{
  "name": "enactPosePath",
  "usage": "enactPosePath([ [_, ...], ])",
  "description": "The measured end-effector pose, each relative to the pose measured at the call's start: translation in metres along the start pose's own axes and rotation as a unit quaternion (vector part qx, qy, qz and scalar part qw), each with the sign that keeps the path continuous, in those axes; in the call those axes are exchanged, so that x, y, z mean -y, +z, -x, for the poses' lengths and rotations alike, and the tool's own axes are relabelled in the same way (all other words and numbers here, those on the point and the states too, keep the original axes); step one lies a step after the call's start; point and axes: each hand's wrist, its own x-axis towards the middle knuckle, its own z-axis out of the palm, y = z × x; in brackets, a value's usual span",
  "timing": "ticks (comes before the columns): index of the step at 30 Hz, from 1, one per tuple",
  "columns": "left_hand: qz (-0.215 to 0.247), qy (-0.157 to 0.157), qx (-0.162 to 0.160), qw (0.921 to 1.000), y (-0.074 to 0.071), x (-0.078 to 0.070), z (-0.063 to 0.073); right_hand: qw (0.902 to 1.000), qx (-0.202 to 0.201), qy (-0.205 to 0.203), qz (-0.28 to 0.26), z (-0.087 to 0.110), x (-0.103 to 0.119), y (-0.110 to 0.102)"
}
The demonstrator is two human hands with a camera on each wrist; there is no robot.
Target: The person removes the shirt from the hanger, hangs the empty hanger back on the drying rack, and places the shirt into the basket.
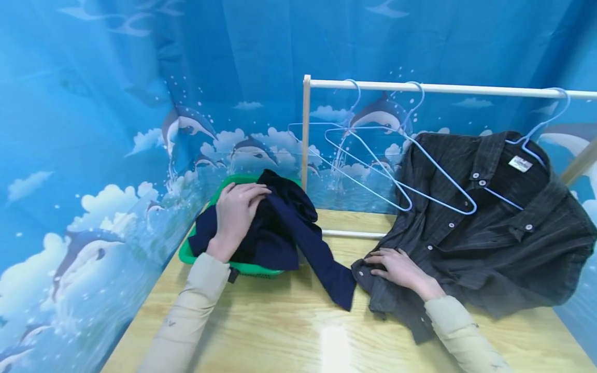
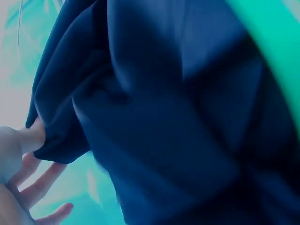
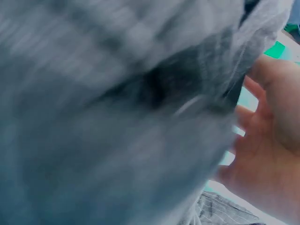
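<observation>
In the head view my left hand [image 1: 238, 210] is over the green basket [image 1: 186, 254] and pinches a fold of a navy garment [image 1: 275, 248]. The left wrist view shows the thumb and forefinger on the navy cloth [image 2: 140, 117], the other fingers spread. One long part of the garment hangs over the basket's side onto the table. My right hand [image 1: 401, 269] rests with loosely extended fingers on the lower front of a dark grey button shirt [image 1: 448, 248], beside a buttoned edge. Close, blurred shirt fabric [image 3: 117, 140] hides some right fingertips in the right wrist view.
The grey shirt hangs on a blue hanger [image 1: 527, 142] from a white rail [image 1: 448, 89]. Two bare blue hangers [image 1: 410, 137] hang left of it. A wooden post [image 1: 306, 134] stands behind the basket. Below is a wood-grain table [image 1: 280, 331]; a dolphin-print curtain [image 1: 116, 129] surrounds it.
</observation>
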Motion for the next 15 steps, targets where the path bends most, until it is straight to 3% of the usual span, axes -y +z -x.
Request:
enactPosePath([
  [4, 0.003, -0.055, -0.045, 0.9975, -0.017, 0.025, -0.003, 0.9990, -0.039, 0.000, -0.020, -0.009, 0.005, -0.004],
  [6, -0.004, -0.067, -0.040, 0.9969, -0.022, 0.034, -0.002, 0.9973, -0.058, 0.002, -0.045, -0.019, 0.014, -0.006],
  [8, -0.017, -0.066, -0.009, 0.9976, -0.023, 0.042, 0.002, 0.9949, -0.065, 0.004, -0.077, -0.032, 0.025, -0.009],
  [11, -0.035, -0.051, 0.071, 0.9955, -0.016, 0.052, 0.012, 0.9900, -0.060, -0.007, -0.128, -0.051, 0.046, -0.014],
  [15, -0.068, -0.023, 0.180, 0.9810, -0.002, 0.061, 0.028, 0.9804, -0.054, -0.029, -0.187, -0.078, 0.072, -0.015],
])
